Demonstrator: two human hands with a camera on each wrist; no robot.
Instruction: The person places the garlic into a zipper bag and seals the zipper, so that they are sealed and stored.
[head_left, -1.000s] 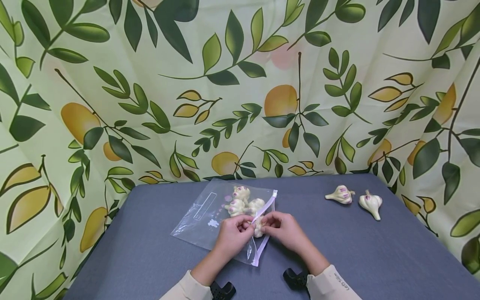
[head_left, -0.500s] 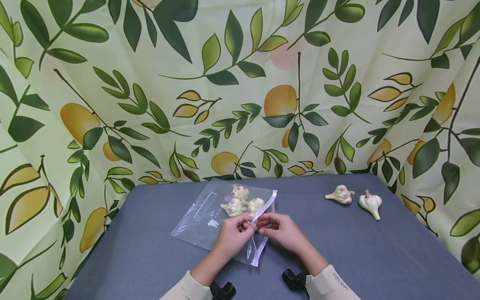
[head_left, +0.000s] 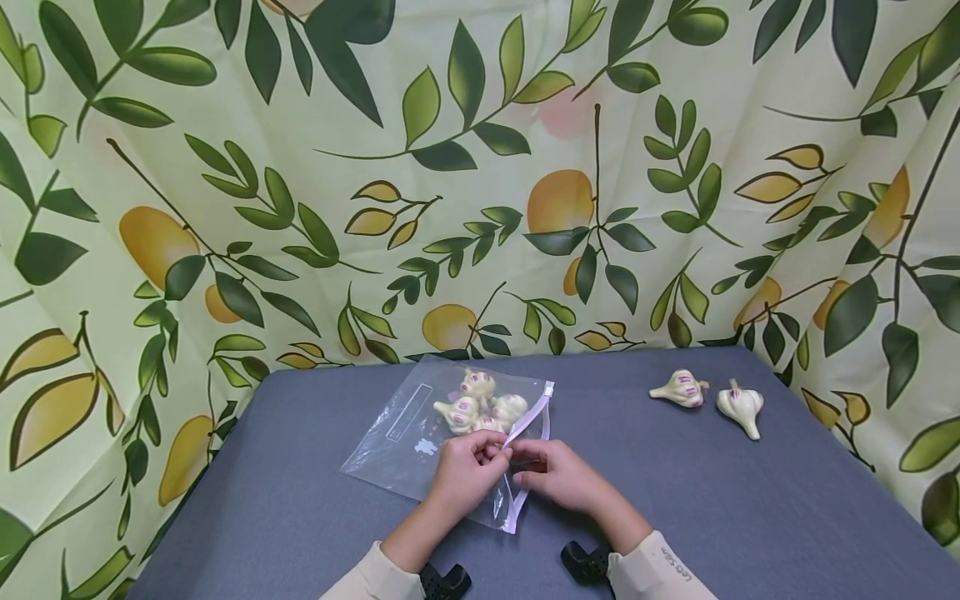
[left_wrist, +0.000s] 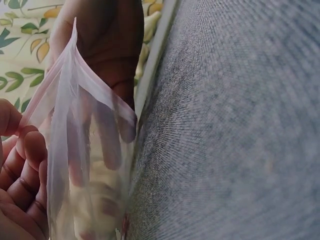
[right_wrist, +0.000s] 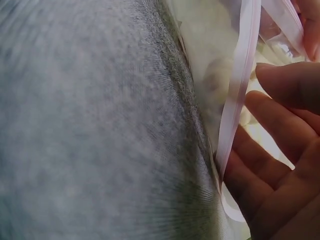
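Note:
A clear zip bag with a pale lilac zip edge lies on the table, its mouth toward the right. Inside it are several garlic bulbs in a cluster. My left hand pinches the upper zip edge between thumb and fingers and lifts it, so the mouth gapes in the left wrist view. My right hand has its fingers within the bag's mouth, loosely extended, holding no bulb. Through the film those fingers show in the left wrist view, near a blurred bulb.
Two more garlic bulbs, one lying sideways and another beside it, rest at the table's back right. A leaf-patterned cloth hangs behind the grey table.
My right hand has pushed a garlic bulb into the bag, let it go and drawn back slightly. The bulbs inside have shifted left. My left hand stays on the zip edge.

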